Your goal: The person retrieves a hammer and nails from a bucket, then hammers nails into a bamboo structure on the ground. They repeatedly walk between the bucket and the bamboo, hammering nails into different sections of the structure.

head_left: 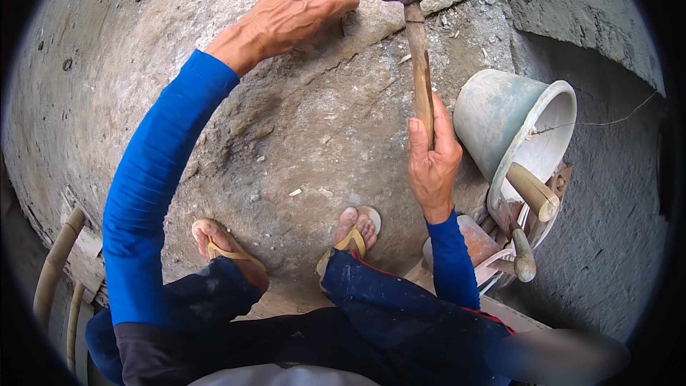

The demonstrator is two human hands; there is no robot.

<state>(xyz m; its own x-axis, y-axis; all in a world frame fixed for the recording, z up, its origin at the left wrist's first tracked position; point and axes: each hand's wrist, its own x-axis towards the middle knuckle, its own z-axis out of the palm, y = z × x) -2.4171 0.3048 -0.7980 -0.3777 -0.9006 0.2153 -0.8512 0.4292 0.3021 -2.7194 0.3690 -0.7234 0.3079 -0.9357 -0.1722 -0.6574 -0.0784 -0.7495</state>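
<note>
My right hand [436, 168] is wrapped round the lower end of a hammer's wooden handle. The hammer [418, 50] points away from me, its dark metal head at the far end above the rough concrete surface [300, 136]. Farther left, my left hand [304, 11] is closed, with its fingers curled down close to that surface. A thin dark bit shows just below the fingers, but what they hold, if anything, is hidden. A crack in the concrete runs between the left hand and the hammer head.
A grey-green bucket [486, 118] lies tipped at the right, beside tools with wooden handles [525, 254] in a container. A thin wire [614, 121] sticks out near the bucket's mouth. Bamboo poles [57, 264] stand at the left. My sandalled feet [354, 232] rest below.
</note>
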